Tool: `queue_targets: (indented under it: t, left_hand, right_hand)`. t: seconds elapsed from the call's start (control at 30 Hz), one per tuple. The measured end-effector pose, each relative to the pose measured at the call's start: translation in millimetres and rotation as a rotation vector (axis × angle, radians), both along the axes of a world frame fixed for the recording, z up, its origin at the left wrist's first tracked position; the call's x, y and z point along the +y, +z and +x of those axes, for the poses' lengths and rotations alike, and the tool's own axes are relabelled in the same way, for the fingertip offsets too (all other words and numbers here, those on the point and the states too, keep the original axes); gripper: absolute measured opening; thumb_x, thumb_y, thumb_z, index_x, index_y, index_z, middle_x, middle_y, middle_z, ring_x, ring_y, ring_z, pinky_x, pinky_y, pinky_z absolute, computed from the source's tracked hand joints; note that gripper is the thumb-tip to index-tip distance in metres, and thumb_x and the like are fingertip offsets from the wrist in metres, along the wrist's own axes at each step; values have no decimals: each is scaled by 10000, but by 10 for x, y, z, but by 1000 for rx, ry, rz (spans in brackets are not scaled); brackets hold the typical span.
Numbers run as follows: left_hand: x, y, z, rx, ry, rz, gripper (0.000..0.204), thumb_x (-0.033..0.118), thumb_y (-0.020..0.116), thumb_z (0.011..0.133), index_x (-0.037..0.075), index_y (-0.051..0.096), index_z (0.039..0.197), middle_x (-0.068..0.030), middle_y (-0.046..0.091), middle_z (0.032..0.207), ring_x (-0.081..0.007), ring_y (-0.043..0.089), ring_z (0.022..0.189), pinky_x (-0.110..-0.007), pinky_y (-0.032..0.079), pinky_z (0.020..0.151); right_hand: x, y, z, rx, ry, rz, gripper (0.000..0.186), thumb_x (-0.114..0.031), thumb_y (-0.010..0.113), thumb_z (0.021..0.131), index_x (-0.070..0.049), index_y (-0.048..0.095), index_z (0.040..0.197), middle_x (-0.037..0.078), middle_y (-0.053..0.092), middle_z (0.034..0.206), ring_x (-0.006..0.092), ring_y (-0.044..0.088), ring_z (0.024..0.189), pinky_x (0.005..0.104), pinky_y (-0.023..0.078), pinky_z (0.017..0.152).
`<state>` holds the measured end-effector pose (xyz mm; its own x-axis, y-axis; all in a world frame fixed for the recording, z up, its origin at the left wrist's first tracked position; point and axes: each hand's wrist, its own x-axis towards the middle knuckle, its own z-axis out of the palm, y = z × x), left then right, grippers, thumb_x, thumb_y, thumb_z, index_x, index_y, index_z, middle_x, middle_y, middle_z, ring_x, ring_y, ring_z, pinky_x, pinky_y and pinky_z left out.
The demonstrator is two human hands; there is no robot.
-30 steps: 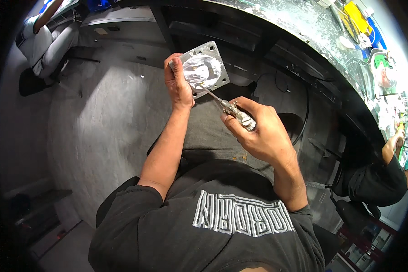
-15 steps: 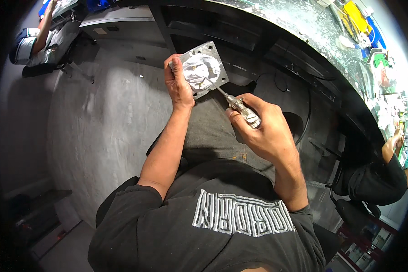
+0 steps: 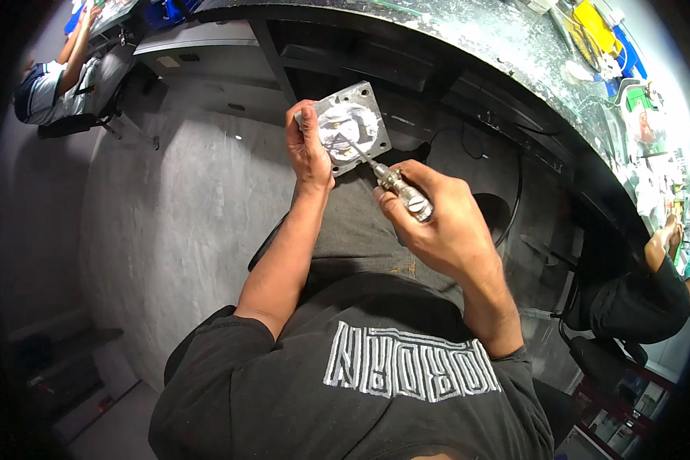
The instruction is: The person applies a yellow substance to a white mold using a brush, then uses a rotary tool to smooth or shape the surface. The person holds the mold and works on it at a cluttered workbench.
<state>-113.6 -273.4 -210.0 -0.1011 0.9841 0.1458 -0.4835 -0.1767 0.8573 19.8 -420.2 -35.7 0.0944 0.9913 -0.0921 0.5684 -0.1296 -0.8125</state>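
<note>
My left hand [image 3: 310, 157] grips the left edge of a square metal plate [image 3: 372, 112], thumb across its face. The plate is tilted above my lap; it has holes near its corners and a shiny, irregular recessed shape in the middle. In my right hand [image 3: 454, 222] is a metal hand tool [image 3: 403, 193] with a long thin shaft. My fingers wrap its thick silvery body, and the shaft's tip reaches onto the recessed area. Whether the tip presses on the metal I cannot tell.
A long workbench [image 3: 468, 46] curves across the far side to the right, with yellow, blue and green items on it. One person [image 3: 61, 88] sits at the far left; another person [image 3: 629, 299] sits at the right. A dark cable [image 3: 520, 192] hangs beside my right hand.
The plate and my left hand have shifted slightly right and nearer to me. The tool and my right hand have moved a little left, its tip further over the recessed area.
</note>
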Motion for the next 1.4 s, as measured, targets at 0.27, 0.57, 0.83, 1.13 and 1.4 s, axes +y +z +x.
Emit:
queue_targets:
  t: [0.27,0.57,0.83,1.13,1.4]
  left_hand:
    - [-22,-3,9,-6,-10,-32,372,452,589,1098,88,643,1154,-1,610,1023,-89,586,956,-269,508,868]
    - [-42,20,21,45,-29,18,383,464,568,1105,91,638,1161,-4,607,1065,-93,576,987,-274,492,900]
    - [-93,68,17,77,-26,15,401,485,571,1098,96,633,1170,-15,612,1066,-101,593,993,-282,507,900]
    - [-47,-38,28,22,-9,4,380,471,587,1094,102,634,1171,-11,604,1071,-109,577,1018,-287,491,926]
    - [-59,5,43,46,41,-7,351,433,599,1098,88,642,1147,-7,596,1068,-108,545,1026,-285,457,942]
  right_hand:
    - [-12,29,-27,-4,-35,33,295,-201,725,917,67,704,1039,268,729,864,423,744,806,464,575,735]
    - [-27,40,28,-34,-118,59,269,-216,746,962,26,714,1075,181,722,815,243,696,684,362,533,669]
    - [-60,42,104,-7,-135,111,250,-201,747,963,20,707,1074,177,726,833,232,691,684,352,535,674]
    - [-191,-64,210,-82,-145,15,263,-208,749,955,33,708,1051,164,695,771,222,659,640,348,521,648]
    - [-60,-31,151,-85,-116,32,282,-225,737,951,33,708,1060,200,709,815,286,690,707,390,536,682]
